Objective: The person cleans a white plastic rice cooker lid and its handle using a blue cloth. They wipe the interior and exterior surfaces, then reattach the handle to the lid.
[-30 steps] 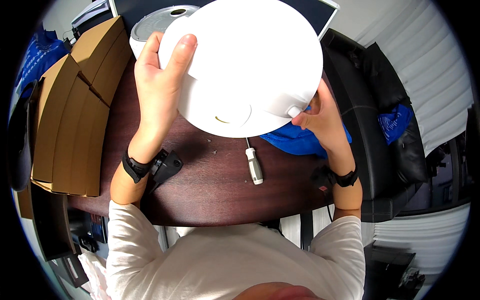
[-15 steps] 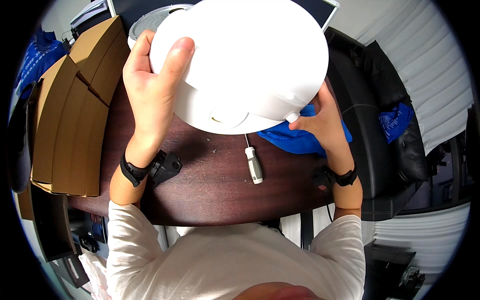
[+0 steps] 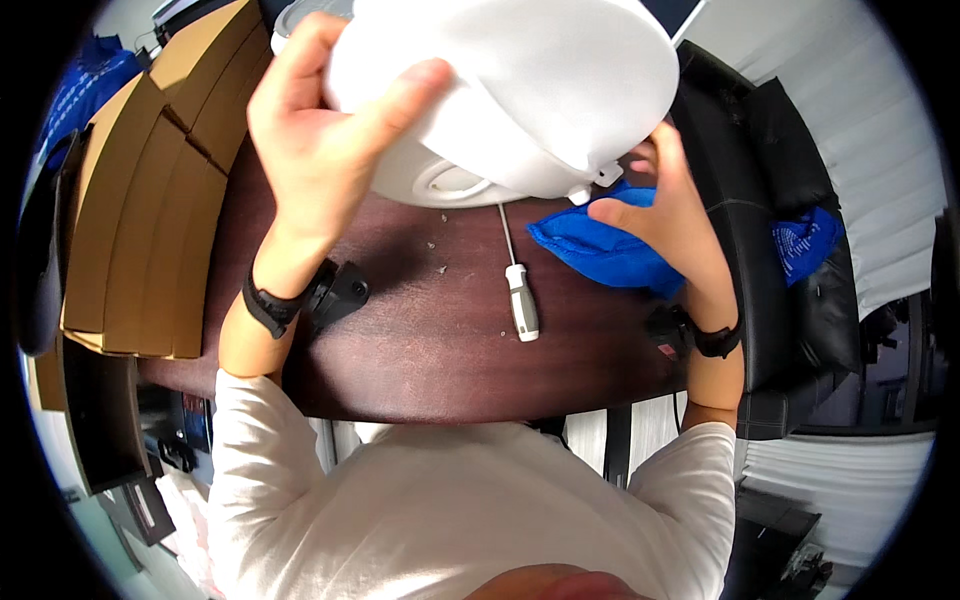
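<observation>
My left hand [image 3: 325, 140] is closed on the left rim of a large, round, white plastic housing [image 3: 560, 90], its thumb lying across the near face. The housing is tilted above the table, and its far side runs out of view. Along its lower edge are an oval recess, a small peg and a hooked tab. Beside the peg and tab, my right hand [image 3: 675, 205] has its thumb and fingers spread, with a gap between them and nothing visible inside. A screwdriver [image 3: 522, 305] with a white and grey handle lies below the housing, its shaft pointing away from me.
A crumpled blue cloth-like item [image 3: 610, 245] lies under my right hand. Small bits [image 3: 441, 269] are scattered on the dark wooden table [image 3: 430, 360]. Cardboard boxes [image 3: 150, 230] line the left side. Behind the housing sits a grey round part [image 3: 300, 18]. A black sofa [image 3: 745, 235] stands at right.
The housing has tipped, showing more of its lower edge and the hooked tab. My right thumb has come off the peg, and that hand has opened. My left hand keeps its hold.
</observation>
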The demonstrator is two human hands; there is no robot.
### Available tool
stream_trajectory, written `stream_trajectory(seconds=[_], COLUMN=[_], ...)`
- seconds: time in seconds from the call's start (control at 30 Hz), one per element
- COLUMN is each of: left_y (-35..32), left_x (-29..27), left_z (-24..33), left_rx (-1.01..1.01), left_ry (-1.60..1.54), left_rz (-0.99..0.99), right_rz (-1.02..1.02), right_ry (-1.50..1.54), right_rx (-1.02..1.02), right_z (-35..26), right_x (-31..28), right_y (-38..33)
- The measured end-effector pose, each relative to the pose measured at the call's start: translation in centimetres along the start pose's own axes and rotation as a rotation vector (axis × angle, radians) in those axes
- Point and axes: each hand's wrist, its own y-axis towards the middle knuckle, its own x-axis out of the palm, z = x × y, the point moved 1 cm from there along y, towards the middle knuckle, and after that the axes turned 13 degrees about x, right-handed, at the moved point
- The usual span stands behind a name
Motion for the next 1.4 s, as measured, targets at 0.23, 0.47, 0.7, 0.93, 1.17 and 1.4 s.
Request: stream_trajectory(seconds=[0.23, 0.47, 0.7, 0.93, 1.17, 1.4], left_y=[-0.5, 0.3, -2.0, -3.7, -4.9, -5.6], left_x=[-0.1, 0.3, -0.1, -2.8, -5.2, -7.2], left_z=[-0.8, -0.4, -2.5, -3.7, -3.9, -3.9], left_rx=[0.068, 0.655, 0.756, 0.627, 0.295, 0.320], left_ry=[0.197, 0.258, 0.102, 0.257, 0.340, 0.432], left_rz=[-0.208, -0.453, -0.617, -0.793, -0.869, -1.003], right_rz=[0.216, 0.222, 0.102, 0.136, 0.083, 0.148], right_ry=[-0.025, -0.154, -0.223, -0.323, -0.420, -0.505], right_rx=[-0.171, -0.405, -0.546, -0.621, -0.697, -0.561], right_z=[0.1, -1.0, 1.8, 2.2, 1.0, -2.0], right_x=[0.8, 0.4, 2.8, 5.6, 8.2, 9.0], right_y=[1.1, 3.3, 4.4, 3.9, 4.5, 3.0])
